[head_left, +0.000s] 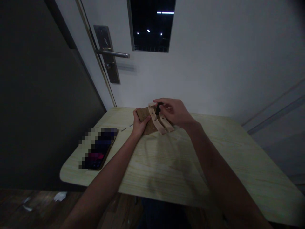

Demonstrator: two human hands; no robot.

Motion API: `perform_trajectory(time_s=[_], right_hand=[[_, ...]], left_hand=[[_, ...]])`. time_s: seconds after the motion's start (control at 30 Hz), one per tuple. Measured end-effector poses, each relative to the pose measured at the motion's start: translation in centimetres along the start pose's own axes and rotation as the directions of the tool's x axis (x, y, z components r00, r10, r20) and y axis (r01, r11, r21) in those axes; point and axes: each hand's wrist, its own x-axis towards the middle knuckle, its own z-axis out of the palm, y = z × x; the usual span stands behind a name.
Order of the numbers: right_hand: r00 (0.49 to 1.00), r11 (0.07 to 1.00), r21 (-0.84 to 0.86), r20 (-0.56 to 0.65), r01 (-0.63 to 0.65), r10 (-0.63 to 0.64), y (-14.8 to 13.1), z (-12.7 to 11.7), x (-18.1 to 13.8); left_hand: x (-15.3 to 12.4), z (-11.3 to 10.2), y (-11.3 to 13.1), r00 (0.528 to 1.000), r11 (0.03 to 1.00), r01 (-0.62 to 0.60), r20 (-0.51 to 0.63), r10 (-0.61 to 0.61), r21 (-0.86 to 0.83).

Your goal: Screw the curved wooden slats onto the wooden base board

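Observation:
A brown board [150,128] lies on the table, with two pale strips [158,125] across its right part. My left hand [140,123] grips the board's left side, thumb on top and fingers over the far edge. Closed around a short black screwdriver [158,108], my right hand [175,111] is above the strips. The tool slants down to a small metal piece, likely a screw [155,118], at the left strip; whether they touch is too small to tell. Small dark dots, like holes or screw heads, mark the strips. Two thin screws or nails [123,129] lie left of the board.
A phone [101,149] with a lit screen, partly pixelated, lies at the table's left. The pale wooden table [154,171] stands against a white door with a metal handle [114,54] and a dark window [152,28]. Paper scraps [60,196] are on the floor.

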Motion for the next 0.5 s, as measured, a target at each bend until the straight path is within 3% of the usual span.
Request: perform_trajectory(time_s=[0.33, 0.5], right_hand=[[0.994, 0.983, -0.176, -0.103, -0.058, 0.040, -0.15, -0.18, 0.27], [0.998, 0.974, -0.226, -0.068, -0.032, 0.017, -0.23, -0.16, 0.13]], left_hand=[[-0.06, 0.02, 0.36, 1.000, 1.000, 0.005, -0.005, -0.005, 0.000], [-0.11, 0.05, 0.43, 1.000, 1.000, 0.015, -0.004, -0.015, 0.001]])
